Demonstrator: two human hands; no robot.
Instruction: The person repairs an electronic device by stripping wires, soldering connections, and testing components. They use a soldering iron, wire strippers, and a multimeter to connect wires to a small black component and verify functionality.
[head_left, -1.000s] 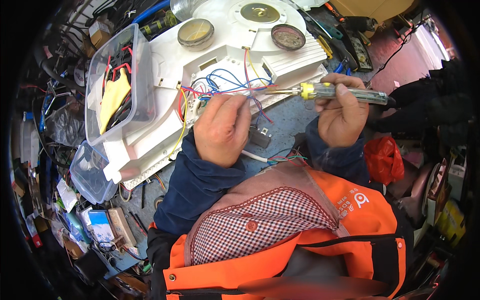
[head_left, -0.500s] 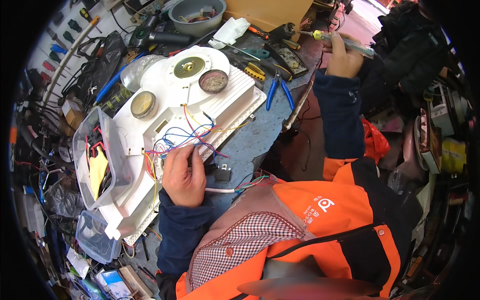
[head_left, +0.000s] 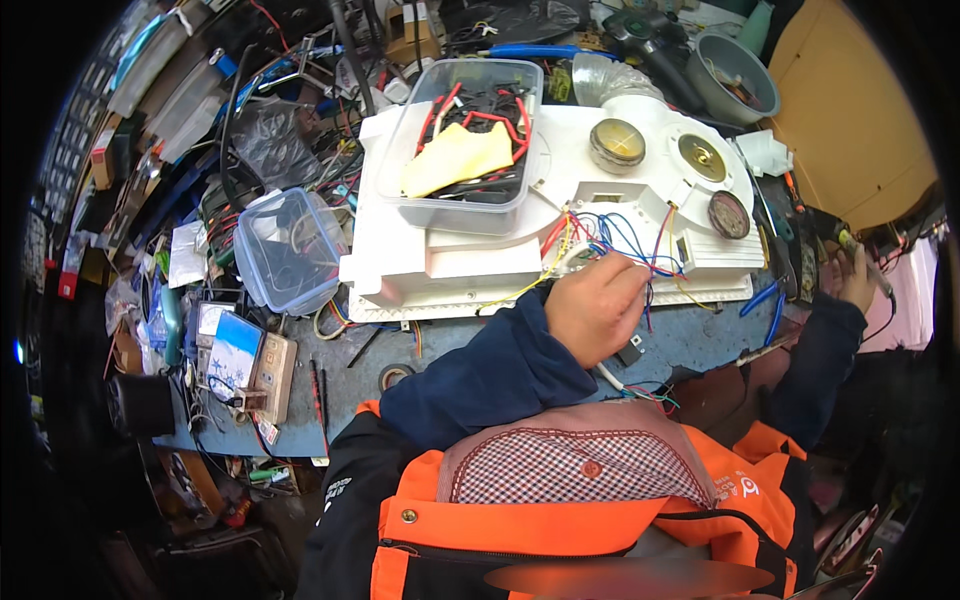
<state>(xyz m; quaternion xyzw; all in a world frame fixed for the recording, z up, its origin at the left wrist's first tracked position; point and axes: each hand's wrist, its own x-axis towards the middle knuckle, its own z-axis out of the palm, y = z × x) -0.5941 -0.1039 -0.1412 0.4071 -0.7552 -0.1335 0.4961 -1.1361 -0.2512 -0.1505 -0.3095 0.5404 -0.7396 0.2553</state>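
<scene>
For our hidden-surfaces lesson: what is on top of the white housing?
On the white housing are a clear box, two round pots and coloured wires. What lies beneath the box's contents or behind the left hand is hidden.

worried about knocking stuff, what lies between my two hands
In the head view, wires, the right end of the white housing and blue pliers lie between your left hand and right hand.
</scene>
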